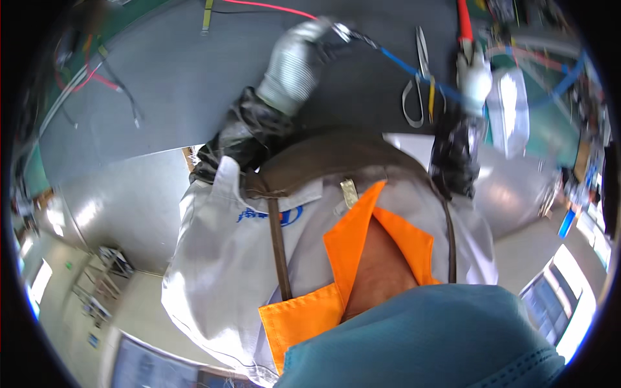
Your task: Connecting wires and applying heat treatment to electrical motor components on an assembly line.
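My left hand (294,64), in a white ribbed glove, is closed at its fingertips around wires, somewhat blurred. A red wire (278,8) runs off from it to the upper left. Beside the fingers is a shiny metal-looking piece (341,31), and from it a dark twisted length leads into a blue cable (404,64). That cable stretches right toward my right hand (475,77), also gloved, which is closed at the metal part of a red-handled tool (464,22). The tool's kind is unclear. Between the hands lie scissors (422,58) with pale loop handles.
A pale, shiny packet (510,110) sits just right of my right hand. Loose wires (90,77) lie on the dark tabletop (174,84) at left. A yellow-green strip (206,18) is at the far edge. More cables (572,77) curve along the right side.
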Demonstrator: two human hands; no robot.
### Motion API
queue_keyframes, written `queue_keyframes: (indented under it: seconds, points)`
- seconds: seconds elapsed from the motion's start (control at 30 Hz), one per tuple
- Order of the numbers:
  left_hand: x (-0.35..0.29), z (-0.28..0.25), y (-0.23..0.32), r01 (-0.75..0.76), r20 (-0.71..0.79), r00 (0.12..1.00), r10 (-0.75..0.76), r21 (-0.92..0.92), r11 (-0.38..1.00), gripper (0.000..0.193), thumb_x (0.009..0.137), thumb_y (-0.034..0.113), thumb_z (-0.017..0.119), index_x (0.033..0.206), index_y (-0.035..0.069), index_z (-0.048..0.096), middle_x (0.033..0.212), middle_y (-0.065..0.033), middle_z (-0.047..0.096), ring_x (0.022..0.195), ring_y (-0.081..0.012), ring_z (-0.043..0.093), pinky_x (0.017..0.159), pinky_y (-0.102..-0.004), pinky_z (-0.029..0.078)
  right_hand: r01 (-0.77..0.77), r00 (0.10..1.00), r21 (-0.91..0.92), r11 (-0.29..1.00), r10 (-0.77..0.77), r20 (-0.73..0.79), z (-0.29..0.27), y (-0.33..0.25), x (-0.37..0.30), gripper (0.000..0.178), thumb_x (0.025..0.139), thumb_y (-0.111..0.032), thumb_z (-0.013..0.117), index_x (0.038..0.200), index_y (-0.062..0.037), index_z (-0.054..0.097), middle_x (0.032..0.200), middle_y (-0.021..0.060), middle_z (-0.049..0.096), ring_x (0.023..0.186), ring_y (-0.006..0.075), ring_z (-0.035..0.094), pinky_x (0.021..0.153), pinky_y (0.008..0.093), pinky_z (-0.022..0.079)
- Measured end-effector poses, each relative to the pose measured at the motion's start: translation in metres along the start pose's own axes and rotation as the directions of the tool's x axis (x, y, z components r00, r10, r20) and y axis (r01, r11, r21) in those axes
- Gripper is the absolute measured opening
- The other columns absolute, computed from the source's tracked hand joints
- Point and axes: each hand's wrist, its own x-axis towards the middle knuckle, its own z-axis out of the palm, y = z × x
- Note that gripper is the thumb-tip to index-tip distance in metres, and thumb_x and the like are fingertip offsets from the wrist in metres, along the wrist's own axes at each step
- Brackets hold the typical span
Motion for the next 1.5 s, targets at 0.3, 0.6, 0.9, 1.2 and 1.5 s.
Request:
queue_keyframes:
  seconds: [0.3, 0.6, 0.9, 1.2, 1.5]
  points:
    - [-0.015, -0.003, -0.002, -0.101, 0.081, 0.993, 0.09, 0.143, 0.985, 0.039, 0.105, 0.024, 0.056, 0.132, -0.006, 0.056, 0.132, -0.0238, 0.065, 0.124, -0.0314, 0.063, 0.109, -0.0479, 0.05, -0.282, 0.859, 0.939, 0.198, -0.385, 0.339, -0.05, -0.16, 0.068, 0.046, 0.09, 0.001, 0.073, 0.135, 0.0042, 0.064, 0.117, 0.0038, 0.071, 0.095, 0.0084, 0.065, 0.083, 0.0217, 0.052]
    - [-0.009, -0.013, -0.023, -0.353, 0.221, 0.925, 0.308, 0.21, 0.912, 0.046, 0.108, 0.03, 0.049, 0.132, -0.008, 0.06, 0.117, -0.0112, 0.07, 0.111, -0.0191, 0.066, 0.102, -0.0325, 0.051, 0.049, 0.852, 0.803, 0.594, -0.445, 0.277, -0.045, -0.204, 0.088, 0.043, 0.091, -0.031, 0.08, 0.12, -0.0004, 0.073, 0.099, 0.0045, 0.074, 0.089, 0.0111, 0.066, 0.079, 0.0276, 0.055]
    - [-0.009, 0.004, -0.002, -0.009, 0.033, 0.999, 0.002, 0.21, 0.978, 0.046, 0.108, 0.031, 0.052, 0.139, -0.002, 0.05, 0.13, -0.0214, 0.065, 0.126, -0.0319, 0.061, 0.106, -0.0506, 0.051, -0.281, 0.942, 0.68, 0.678, 0.058, 0.331, -0.08, -0.025, 0.013, 0.038, 0.087, -0.016, 0.069, 0.125, -0.0083, 0.071, 0.086, 0.0164, 0.074, 0.076, 0.0257, 0.073, 0.069, 0.0396, 0.056]
    - [0.024, -0.012, -0.008, -0.146, 0.024, 0.988, 0.151, 0.436, 0.888, 0.028, 0.104, 0.032, 0.06, 0.107, 0.004, 0.066, 0.094, -0.0109, 0.07, 0.084, -0.0191, 0.069, 0.077, -0.0328, 0.055, 0.118, 0.705, 0.935, 0.333, -0.691, 0.158, -0.143, -0.126, -0.043, 0.047, 0.086, -0.019, 0.08, 0.129, -0.005, 0.069, 0.121, 0.0138, 0.072, 0.113, 0.0229, 0.068, 0.1, 0.0385, 0.052]
    - [-0.078, -0.055, 0.2, 0.686, -0.019, 0.672, 0.74, 0.392, -0.613, 0.04, 0.099, 0.047, 0.057, 0.092, 0.016, 0.082, 0.085, -0.011, 0.074, 0.076, -0.0294, 0.067, 0.068, -0.0431, 0.052, -0.488, 0.761, 0.513, 0.706, 0.057, 0.647, -0.112, -0.051, -0.018, 0.036, 0.098, -0.02, 0.071, 0.125, 0.0036, 0.067, 0.099, 0.0076, 0.074, 0.091, 0.0103, 0.067, 0.083, 0.0269, 0.054]
